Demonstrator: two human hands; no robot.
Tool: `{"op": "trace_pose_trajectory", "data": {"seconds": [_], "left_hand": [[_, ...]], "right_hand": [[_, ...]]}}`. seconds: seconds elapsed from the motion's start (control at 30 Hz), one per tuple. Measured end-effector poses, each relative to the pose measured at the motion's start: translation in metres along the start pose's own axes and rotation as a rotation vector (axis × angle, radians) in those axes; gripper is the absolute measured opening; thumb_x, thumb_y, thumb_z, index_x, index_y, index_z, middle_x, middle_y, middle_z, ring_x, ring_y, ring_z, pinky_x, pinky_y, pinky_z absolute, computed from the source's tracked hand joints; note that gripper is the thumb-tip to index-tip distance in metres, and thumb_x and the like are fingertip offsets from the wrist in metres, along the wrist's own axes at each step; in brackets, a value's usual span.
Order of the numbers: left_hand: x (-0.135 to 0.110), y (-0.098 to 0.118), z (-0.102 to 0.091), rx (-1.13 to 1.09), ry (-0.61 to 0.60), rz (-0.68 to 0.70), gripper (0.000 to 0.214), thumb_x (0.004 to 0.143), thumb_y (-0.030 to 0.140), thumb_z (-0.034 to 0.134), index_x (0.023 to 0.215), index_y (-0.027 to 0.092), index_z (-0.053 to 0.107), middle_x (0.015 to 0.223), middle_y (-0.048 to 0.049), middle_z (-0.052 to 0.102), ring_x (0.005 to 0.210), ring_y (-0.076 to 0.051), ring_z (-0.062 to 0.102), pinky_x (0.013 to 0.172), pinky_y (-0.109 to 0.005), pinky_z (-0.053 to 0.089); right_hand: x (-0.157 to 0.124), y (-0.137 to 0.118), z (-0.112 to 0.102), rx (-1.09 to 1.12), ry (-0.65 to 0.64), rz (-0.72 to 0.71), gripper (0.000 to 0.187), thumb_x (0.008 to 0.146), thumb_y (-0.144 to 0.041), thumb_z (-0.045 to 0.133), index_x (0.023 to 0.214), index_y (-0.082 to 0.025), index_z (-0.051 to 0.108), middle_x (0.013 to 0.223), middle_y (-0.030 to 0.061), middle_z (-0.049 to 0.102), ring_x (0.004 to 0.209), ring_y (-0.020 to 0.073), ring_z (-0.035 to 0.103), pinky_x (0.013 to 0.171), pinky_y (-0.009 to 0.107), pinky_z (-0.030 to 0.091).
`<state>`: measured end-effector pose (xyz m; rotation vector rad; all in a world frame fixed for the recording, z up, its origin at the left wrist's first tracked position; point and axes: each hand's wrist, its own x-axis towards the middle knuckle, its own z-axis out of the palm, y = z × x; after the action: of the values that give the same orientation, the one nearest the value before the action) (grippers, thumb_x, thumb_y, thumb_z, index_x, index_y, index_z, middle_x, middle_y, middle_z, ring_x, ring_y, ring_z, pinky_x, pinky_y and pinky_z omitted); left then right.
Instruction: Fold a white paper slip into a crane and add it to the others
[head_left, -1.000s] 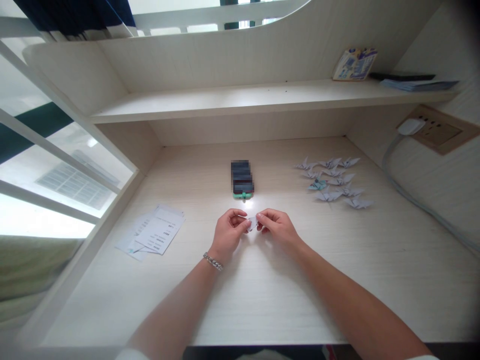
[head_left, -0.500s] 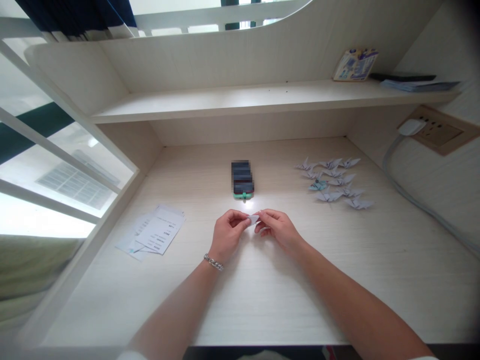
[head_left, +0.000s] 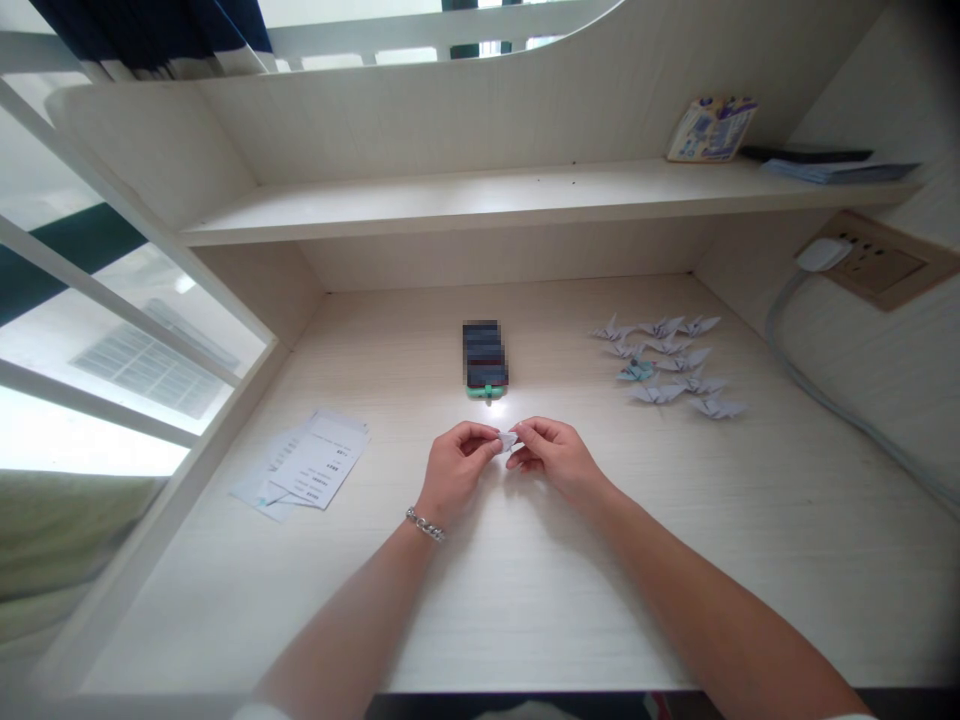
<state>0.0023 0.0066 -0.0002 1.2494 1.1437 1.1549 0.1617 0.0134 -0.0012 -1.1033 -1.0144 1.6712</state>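
Note:
Between my two hands is a small piece of folded white paper (head_left: 508, 440), partly covered by the fingers. My left hand (head_left: 459, 465), with a chain bracelet at its wrist, pinches the paper's left side between thumb and fingers. My right hand (head_left: 559, 455) grips the right edge with thumb and index finger, its other fingers curled beneath. Both hands are just above the desk (head_left: 517, 590), in front of a phone (head_left: 484, 358). Several folded paper cranes (head_left: 667, 365), mostly white and one bluish, stand in a group to the right.
Loose printed paper slips (head_left: 319, 460) lie overlapping at the left. A shelf (head_left: 450, 205) spans the back and carries a small packet (head_left: 712, 130) and a stack of papers (head_left: 840, 172). At the right wall, a cable (head_left: 795, 370) runs down from a socket panel (head_left: 885, 260).
The folded paper has changed shape slightly between my fingertips, showing more creased edges. My right fingers have shifted a little; my left hand has hardly moved.

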Motion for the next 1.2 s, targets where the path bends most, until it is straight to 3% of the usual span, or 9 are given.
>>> {"op": "trace_pose_trajectory", "data": {"seconds": [0.23, 0.43, 0.63, 0.73, 0.83, 1.03, 1.2], "left_hand": [[-0.0038, 0.0016, 0.0043, 0.016, -0.055, -0.052, 0.027, 0.062, 0.030, 0.074, 0.080, 0.014, 0.061, 0.084, -0.0058, 0.064, 0.079, -0.016, 0.061, 0.074, -0.029, 0.049], [-0.0036, 0.0049, 0.0058, -0.045, -0.080, -0.057, 0.022, 0.071, 0.035, 0.067, 0.077, 0.015, 0.060, 0.080, -0.0047, 0.063, 0.076, -0.015, 0.060, 0.071, -0.027, 0.048], [-0.0014, 0.0030, 0.0052, -0.073, -0.033, -0.071, 0.022, 0.074, 0.036, 0.062, 0.073, 0.014, 0.058, 0.078, -0.0038, 0.063, 0.072, -0.013, 0.058, 0.067, -0.025, 0.046], [-0.0003, 0.0022, 0.0032, -0.001, 0.025, -0.038, 0.020, 0.073, 0.033, 0.064, 0.077, 0.014, 0.060, 0.087, -0.0063, 0.065, 0.078, -0.014, 0.060, 0.072, -0.026, 0.047], [0.0002, 0.0019, 0.0016, 0.048, 0.078, -0.026, 0.020, 0.070, 0.031, 0.067, 0.078, 0.015, 0.060, 0.080, -0.0050, 0.065, 0.074, -0.014, 0.061, 0.069, -0.025, 0.048], [-0.0012, 0.0020, 0.0038, -0.049, 0.009, -0.060, 0.028, 0.071, 0.031, 0.065, 0.092, 0.016, 0.055, 0.081, -0.0046, 0.064, 0.066, -0.013, 0.062, 0.062, -0.027, 0.052], [-0.0012, 0.0011, 0.0032, 0.023, 0.028, -0.038, 0.022, 0.071, 0.029, 0.064, 0.088, 0.016, 0.058, 0.078, -0.0043, 0.065, 0.065, -0.015, 0.064, 0.062, -0.027, 0.053]], "right_hand": [[0.0026, 0.0087, 0.0002, -0.227, 0.052, -0.156, 0.032, 0.076, -0.048, 0.057, 0.074, -0.017, 0.061, 0.066, 0.0018, 0.061, 0.059, 0.0142, 0.058, 0.052, 0.025, 0.048], [0.0015, 0.0082, 0.0006, -0.216, 0.033, -0.140, 0.030, 0.078, -0.048, 0.055, 0.077, -0.019, 0.059, 0.068, 0.0028, 0.064, 0.063, 0.0169, 0.062, 0.055, 0.027, 0.049], [0.0007, 0.0075, 0.0022, -0.197, 0.026, -0.152, 0.031, 0.079, -0.049, 0.053, 0.077, -0.018, 0.056, 0.071, 0.0030, 0.064, 0.068, 0.0188, 0.065, 0.053, 0.027, 0.048], [-0.0007, 0.0068, 0.0027, -0.208, 0.049, -0.186, 0.030, 0.081, -0.048, 0.051, 0.078, -0.018, 0.054, 0.073, 0.0027, 0.063, 0.068, 0.0186, 0.066, 0.052, 0.026, 0.048], [-0.0026, 0.0062, 0.0035, -0.258, 0.082, -0.225, 0.031, 0.082, -0.048, 0.050, 0.079, -0.018, 0.054, 0.073, 0.0028, 0.063, 0.069, 0.0183, 0.066, 0.054, 0.026, 0.049], [-0.0035, 0.0066, 0.0037, -0.374, 0.104, -0.285, 0.031, 0.084, -0.047, 0.047, 0.083, -0.018, 0.057, 0.074, 0.0045, 0.065, 0.071, 0.0188, 0.065, 0.057, 0.028, 0.050], [-0.0030, 0.0068, 0.0011, -0.474, 0.137, -0.315, 0.027, 0.086, -0.041, 0.044, 0.085, -0.019, 0.058, 0.072, 0.0041, 0.064, 0.068, 0.0184, 0.064, 0.060, 0.029, 0.049]]}}
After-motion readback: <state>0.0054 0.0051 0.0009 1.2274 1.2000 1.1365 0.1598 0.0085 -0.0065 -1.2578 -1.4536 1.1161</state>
